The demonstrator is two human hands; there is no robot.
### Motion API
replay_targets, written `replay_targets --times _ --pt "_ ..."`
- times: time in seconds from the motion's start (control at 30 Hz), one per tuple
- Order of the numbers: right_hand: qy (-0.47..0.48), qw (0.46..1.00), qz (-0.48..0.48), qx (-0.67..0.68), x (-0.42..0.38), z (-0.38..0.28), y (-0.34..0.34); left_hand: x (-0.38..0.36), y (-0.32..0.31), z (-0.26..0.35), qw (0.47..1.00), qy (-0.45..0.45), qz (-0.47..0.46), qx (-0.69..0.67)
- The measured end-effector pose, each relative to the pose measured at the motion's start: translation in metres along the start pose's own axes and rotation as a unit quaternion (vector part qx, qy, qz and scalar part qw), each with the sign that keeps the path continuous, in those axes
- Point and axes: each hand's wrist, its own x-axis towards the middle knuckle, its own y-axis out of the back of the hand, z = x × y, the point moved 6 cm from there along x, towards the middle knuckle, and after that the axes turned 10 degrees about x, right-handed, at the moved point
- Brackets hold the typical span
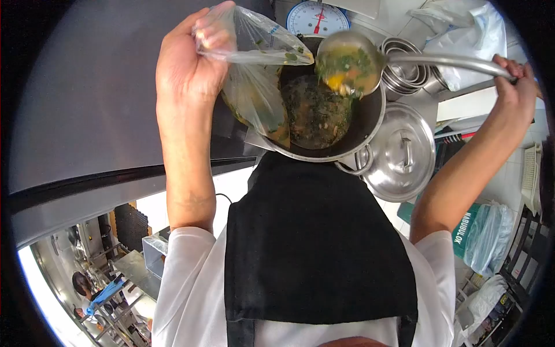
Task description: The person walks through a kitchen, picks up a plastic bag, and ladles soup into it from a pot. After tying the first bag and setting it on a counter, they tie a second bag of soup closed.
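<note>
Fingers closed, my left hand (199,55) holds up a clear plastic bag (254,87) by its mouth. Brownish liquid and green bits show inside the bag, which hangs over the left rim of a large metal pot (374,118). Dark green, leafy soup lies in the pot. At the right, my right hand (517,84) is wrapped round the end of a long ladle handle. The ladle's bowl (350,63) is above the pot, just right of the bag's opening, full of yellowish broth with chopped greens and an orange piece.
A round lid (399,156) lies right of the pot, below nested steel bowls (404,72). Behind the pot stands a dial scale (318,20). More plastic bags (468,43) are at the upper right, and a green bin (471,234) at lower right. A person (81,284) is far off, lower left.
</note>
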Motion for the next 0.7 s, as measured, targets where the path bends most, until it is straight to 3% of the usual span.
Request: replay_targets --times 0.1,0.2,0.27,0.37,0.43,0.5,0.63,0.67,0.7 --pt "-0.070 0.982 -0.070 0.159 0.036 -0.020 -0.012 0.010 0.007 -0.004 0.999 -0.009 0.038 0.003" --pt "-0.002 0.992 -0.047 0.118 -0.023 -0.033 -0.067 0.020 0.005 -0.009 1.000 -0.001 -0.010 0.013" --pt "0.042 0.994 -0.035 0.096 -0.052 -0.038 -0.100 0.026 0.014 -0.008 0.997 -0.038 0.046 0.056" --pt "-0.007 0.985 -0.068 0.161 -0.059 -0.033 -0.129 0.028 0.016 -0.008 0.986 -0.088 0.093 0.108" --pt "0.007 0.987 -0.077 0.140 -0.082 -0.028 -0.138 0.038 0.021 -0.008 0.992 -0.083 0.052 0.076" --pt "0.054 0.973 -0.154 0.165 -0.090 -0.024 -0.139 0.038 0.023 -0.003 0.983 -0.138 0.088 0.083" --pt "0.084 0.937 -0.281 0.188 -0.131 -0.009 -0.119 0.034 0.033 0.013 0.985 -0.168 0.035 -0.001" --pt "0.080 0.929 -0.304 0.195 -0.144 -0.005 -0.113 0.030 0.028 0.012 0.979 -0.176 0.101 -0.008" --pt "0.077 0.917 -0.331 0.207 -0.160 -0.001 -0.108 0.031 0.028 0.013 0.978 -0.182 0.100 -0.009"
